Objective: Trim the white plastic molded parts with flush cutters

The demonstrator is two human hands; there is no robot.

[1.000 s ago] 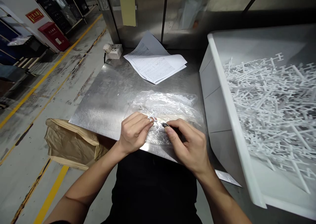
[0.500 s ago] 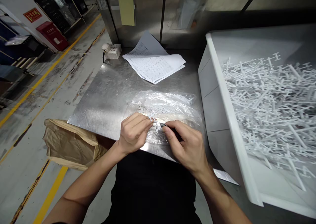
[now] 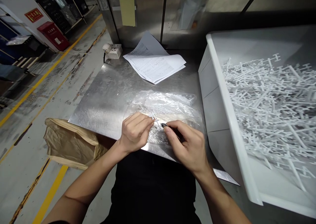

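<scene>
My left hand [image 3: 134,131] pinches a branched white plastic sprue [image 3: 157,121] between thumb and fingers. Just to its right, my right hand [image 3: 187,143] is closed around dark nippers [image 3: 163,125], whose tip points left at the sprue. Most of the tool is hidden in the palm. Beneath both hands lies a clear plastic bag [image 3: 170,103] on the metal table, with small white parts in or on it. The hands are close together but apart.
A large white bin [image 3: 223,95] full of white sprues stands at the right. Printed papers [image 3: 155,64] and a power socket [image 3: 114,51] lie at the back of the metal table [image 3: 98,95]. An open brown paper bag [image 3: 70,145] stands left of the table edge.
The sprue in my left hand has turned, and less of its branching shows. The nippers have shifted very slightly; both hands stay in nearly the same place.
</scene>
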